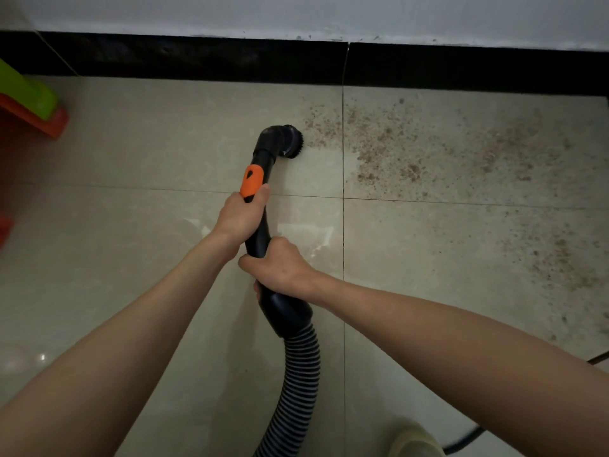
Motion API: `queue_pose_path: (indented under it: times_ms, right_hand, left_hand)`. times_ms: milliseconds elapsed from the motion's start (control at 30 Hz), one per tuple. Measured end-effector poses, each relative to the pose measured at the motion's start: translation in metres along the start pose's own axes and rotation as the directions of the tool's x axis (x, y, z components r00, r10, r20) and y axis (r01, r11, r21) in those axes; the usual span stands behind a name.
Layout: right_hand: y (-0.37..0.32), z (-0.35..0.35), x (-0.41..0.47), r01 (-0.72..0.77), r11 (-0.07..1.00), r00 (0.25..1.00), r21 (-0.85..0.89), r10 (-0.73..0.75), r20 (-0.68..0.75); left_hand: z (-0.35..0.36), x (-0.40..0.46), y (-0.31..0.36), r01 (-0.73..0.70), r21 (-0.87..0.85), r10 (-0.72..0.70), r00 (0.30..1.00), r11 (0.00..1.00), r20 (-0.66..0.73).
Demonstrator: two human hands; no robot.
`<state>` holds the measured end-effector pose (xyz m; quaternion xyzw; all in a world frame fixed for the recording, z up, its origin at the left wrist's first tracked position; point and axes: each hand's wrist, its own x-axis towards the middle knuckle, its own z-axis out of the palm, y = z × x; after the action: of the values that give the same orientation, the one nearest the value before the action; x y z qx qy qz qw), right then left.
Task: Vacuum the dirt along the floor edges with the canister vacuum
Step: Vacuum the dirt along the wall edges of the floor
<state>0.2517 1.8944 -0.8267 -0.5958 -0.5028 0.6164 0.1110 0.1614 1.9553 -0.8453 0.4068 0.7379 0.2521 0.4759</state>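
Note:
A black vacuum handle (260,232) with an orange slider (252,179) points away from me toward the wall. Its round brush nozzle (292,140) rests on the beige tile floor (148,153) at the left edge of a patch of brown dirt (428,150). My left hand (239,217) is shut on the handle just below the orange slider. My right hand (278,263) is shut on the handle lower down, above the ribbed hose (296,374). The hose runs down out of the bottom of the view.
A black skirting strip (197,59) runs along the foot of the white wall (296,13). A green and orange plastic object (29,100) stands at the far left. A dark cable (468,437) lies at the bottom right, beside a pale shoe (412,440). More dirt is scattered at the right (560,252).

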Motion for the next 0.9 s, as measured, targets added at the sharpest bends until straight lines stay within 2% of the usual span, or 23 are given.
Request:
queue_pose_path:
  times_ms: [333,500,633,800,900]
  right_hand:
    - [0.015,-0.028,0.003,-0.013,0.995,0.991,0.1,0.026,-0.13]
    - [0.027,-0.037,-0.002,-0.008,0.997,0.987,0.081,0.021,-0.161]
    - [0.023,-0.032,0.003,0.017,0.998,0.992,0.069,-0.008,-0.129]
    - [0.008,-0.019,0.012,0.031,0.999,0.999,0.021,-0.031,0.007]
    - [-0.003,-0.016,0.023,0.045,0.999,0.998,0.016,-0.046,0.042]
  left_hand:
    - [0.038,0.014,0.027,-0.07,0.083,0.058,0.989,0.994,0.137]
    - [0.053,0.009,0.029,-0.067,0.089,0.051,0.985,0.994,0.168]
    - [0.045,0.009,0.024,-0.052,0.06,0.045,0.993,0.997,0.112]
    - [0.017,0.015,0.008,-0.018,0.029,0.019,1.0,0.999,-0.016]
    - [0.004,0.023,0.009,0.004,0.012,-0.004,0.998,1.0,-0.06]
